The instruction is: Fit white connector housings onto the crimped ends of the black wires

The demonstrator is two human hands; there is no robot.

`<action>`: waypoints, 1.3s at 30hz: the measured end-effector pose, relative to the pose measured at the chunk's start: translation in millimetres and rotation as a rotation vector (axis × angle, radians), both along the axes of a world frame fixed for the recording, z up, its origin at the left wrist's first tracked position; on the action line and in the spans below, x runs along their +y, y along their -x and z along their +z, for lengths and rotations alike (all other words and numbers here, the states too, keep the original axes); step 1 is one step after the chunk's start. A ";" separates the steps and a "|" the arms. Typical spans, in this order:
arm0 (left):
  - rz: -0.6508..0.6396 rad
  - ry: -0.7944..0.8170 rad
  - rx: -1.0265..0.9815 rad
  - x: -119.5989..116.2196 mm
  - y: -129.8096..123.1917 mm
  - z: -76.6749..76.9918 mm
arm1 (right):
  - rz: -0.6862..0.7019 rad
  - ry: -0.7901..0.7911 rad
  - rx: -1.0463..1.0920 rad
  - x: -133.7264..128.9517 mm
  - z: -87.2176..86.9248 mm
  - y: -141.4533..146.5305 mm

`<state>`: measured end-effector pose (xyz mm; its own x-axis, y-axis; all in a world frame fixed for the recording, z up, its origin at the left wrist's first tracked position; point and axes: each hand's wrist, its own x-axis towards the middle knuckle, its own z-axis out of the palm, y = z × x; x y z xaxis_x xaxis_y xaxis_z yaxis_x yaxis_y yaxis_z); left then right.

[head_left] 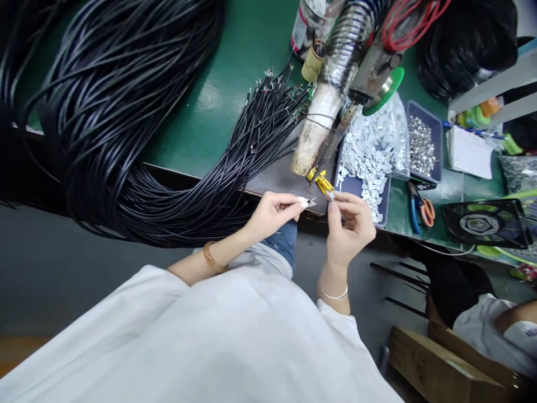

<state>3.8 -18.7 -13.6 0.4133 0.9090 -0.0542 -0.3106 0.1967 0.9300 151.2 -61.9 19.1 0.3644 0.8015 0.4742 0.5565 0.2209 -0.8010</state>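
Observation:
My left hand [279, 210] is closed in a pinch in front of the bench edge. A small pale piece with a thin dark tip [311, 202] sticks out from its fingertips, which have something white on them. To its right, my right hand [350, 221] pinches a small whitish chip [331, 196] between thumb and forefinger. Just beyond the right fingertips is a yellow clip-like tool [321, 180], beneath a soldering iron [342, 131]. A blue tray of small white chips [385, 210] lies beside the right hand. Black cables [255, 129] with stripped ends fan out beyond the left hand.
A thick bundle of black cable [113, 123] hangs over the green bench [210, 106] edge. A flexible duct [314, 134] comes down in the middle. Rightward are a tray of metal parts [422, 146], pliers [420, 211], a fan [486, 224] and a seated person [490, 324].

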 end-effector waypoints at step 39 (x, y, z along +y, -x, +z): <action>0.011 0.140 -0.027 16.9 7.9 12.2 | 0.089 -0.099 -0.065 1.2 -9.9 10.5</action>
